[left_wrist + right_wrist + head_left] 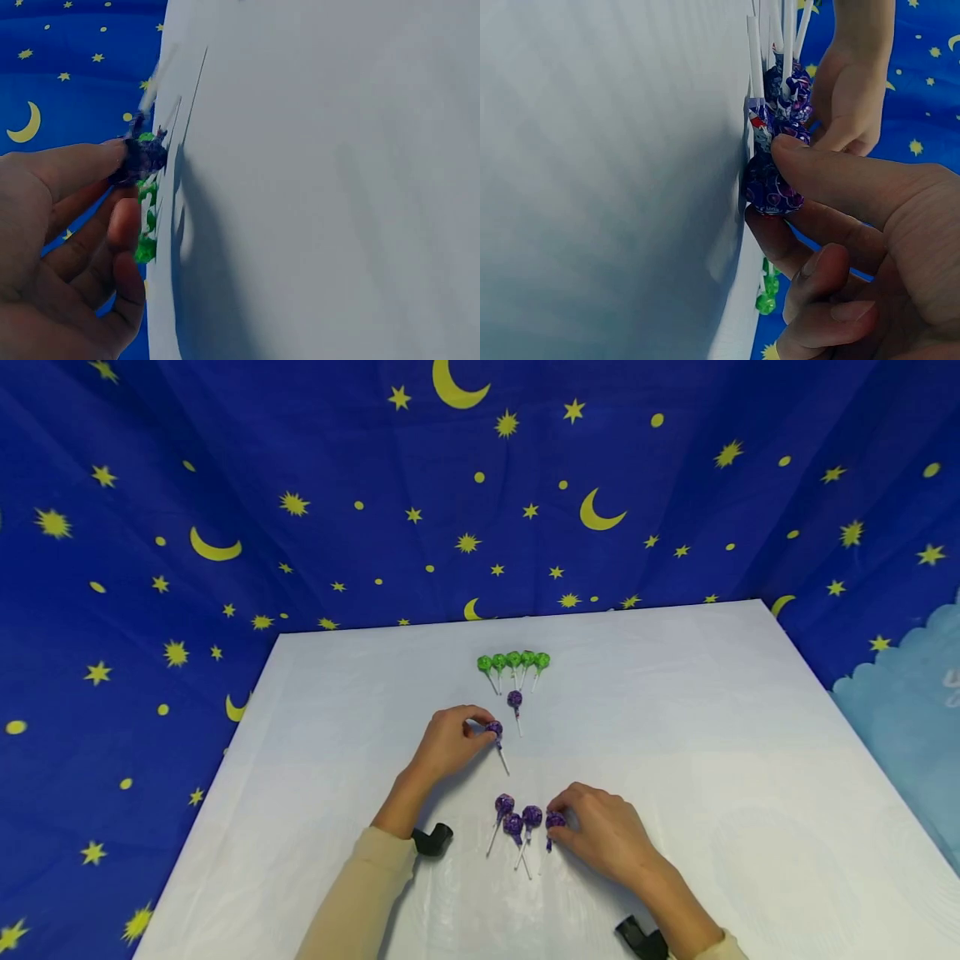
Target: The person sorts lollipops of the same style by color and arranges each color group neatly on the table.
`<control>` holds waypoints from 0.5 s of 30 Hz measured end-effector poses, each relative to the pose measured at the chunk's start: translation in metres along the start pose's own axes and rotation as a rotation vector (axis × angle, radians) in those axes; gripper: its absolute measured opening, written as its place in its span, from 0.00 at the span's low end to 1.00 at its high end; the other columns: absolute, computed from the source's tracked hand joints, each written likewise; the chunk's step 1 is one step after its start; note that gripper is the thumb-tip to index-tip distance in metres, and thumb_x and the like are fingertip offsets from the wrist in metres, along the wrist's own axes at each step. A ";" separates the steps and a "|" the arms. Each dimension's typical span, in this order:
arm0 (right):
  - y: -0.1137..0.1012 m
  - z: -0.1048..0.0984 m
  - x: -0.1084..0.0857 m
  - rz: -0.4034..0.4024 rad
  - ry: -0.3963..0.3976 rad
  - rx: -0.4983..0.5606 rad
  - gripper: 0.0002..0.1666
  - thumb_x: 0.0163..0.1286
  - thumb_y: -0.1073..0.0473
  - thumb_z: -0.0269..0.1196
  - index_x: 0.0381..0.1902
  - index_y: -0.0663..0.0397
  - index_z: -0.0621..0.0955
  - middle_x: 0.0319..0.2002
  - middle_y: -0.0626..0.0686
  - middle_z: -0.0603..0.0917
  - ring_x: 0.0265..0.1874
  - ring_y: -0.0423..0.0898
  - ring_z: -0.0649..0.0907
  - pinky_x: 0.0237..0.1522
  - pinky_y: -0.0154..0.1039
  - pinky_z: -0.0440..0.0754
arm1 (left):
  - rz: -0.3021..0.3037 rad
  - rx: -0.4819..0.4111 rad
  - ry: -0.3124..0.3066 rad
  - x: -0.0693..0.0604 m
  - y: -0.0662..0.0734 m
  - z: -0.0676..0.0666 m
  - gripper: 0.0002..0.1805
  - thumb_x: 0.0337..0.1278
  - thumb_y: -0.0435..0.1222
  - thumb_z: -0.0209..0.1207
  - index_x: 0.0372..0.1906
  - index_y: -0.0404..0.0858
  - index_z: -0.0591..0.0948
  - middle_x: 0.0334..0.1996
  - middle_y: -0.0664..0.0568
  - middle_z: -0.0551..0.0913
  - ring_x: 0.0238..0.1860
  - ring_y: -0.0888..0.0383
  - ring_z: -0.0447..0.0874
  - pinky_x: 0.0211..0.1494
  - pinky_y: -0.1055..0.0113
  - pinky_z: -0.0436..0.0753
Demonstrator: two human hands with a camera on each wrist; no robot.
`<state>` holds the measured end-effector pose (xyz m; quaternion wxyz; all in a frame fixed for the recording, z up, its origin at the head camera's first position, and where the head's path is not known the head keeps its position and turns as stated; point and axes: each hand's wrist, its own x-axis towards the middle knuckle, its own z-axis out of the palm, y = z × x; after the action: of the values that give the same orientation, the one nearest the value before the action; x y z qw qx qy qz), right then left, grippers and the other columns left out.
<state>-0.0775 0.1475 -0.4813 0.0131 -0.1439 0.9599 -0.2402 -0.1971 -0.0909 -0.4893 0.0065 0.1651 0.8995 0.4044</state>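
Observation:
My left hand point(450, 743) pinches a purple-wrapped lollipop point(494, 728) by its head, the white stick pointing toward me; the left wrist view shows that lollipop point(141, 161) slightly blurred between thumb and fingers. Just beyond it, another purple lollipop point(514, 699) lies below a fanned row of several green lollipops point(513, 659). Nearer to me, my right hand point(609, 833) holds a purple lollipop point(556, 820) between thumb and fingers, its wrapper clear in the right wrist view point(771, 186). Immediately left of that hand, three purple lollipops point(513, 824) lie close together, their sticks crossing.
Everything lies on a white-covered table point(750, 735). A dark blue cloth point(375, 460) with yellow moons and stars hangs behind and to the left. Black wrist devices point(433, 841) sit on both wrists. A light blue cloud-shaped patch point(907, 693) shows at the right.

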 end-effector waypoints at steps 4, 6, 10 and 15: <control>0.000 0.000 0.001 -0.002 0.004 -0.005 0.14 0.49 0.51 0.77 0.35 0.43 0.87 0.34 0.40 0.83 0.36 0.45 0.83 0.39 0.46 0.79 | -0.010 -0.022 0.033 0.010 0.000 0.001 0.09 0.55 0.41 0.68 0.42 0.47 0.85 0.36 0.61 0.83 0.23 0.61 0.74 0.26 0.64 0.73; 0.000 0.000 0.001 -0.002 0.007 -0.006 0.14 0.49 0.51 0.77 0.35 0.43 0.87 0.33 0.40 0.82 0.35 0.44 0.83 0.38 0.46 0.79 | -0.013 -0.012 0.043 0.016 0.002 0.001 0.09 0.55 0.41 0.68 0.42 0.47 0.85 0.36 0.61 0.83 0.23 0.61 0.74 0.27 0.64 0.73; 0.000 0.000 0.000 -0.013 0.008 -0.003 0.14 0.49 0.51 0.77 0.35 0.43 0.87 0.33 0.39 0.82 0.35 0.44 0.83 0.38 0.45 0.80 | -0.027 0.008 0.060 0.024 0.002 0.001 0.09 0.54 0.40 0.68 0.41 0.46 0.86 0.35 0.60 0.84 0.24 0.61 0.76 0.29 0.63 0.74; 0.000 0.001 0.000 -0.019 0.009 -0.004 0.15 0.49 0.51 0.77 0.35 0.43 0.87 0.34 0.39 0.82 0.36 0.44 0.84 0.39 0.46 0.80 | -0.042 0.054 0.076 0.034 -0.004 0.004 0.09 0.55 0.41 0.68 0.41 0.47 0.86 0.36 0.61 0.84 0.27 0.63 0.76 0.32 0.64 0.75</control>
<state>-0.0772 0.1470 -0.4821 0.0064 -0.1520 0.9590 -0.2391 -0.2298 -0.0799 -0.4904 -0.0238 0.1307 0.9130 0.3858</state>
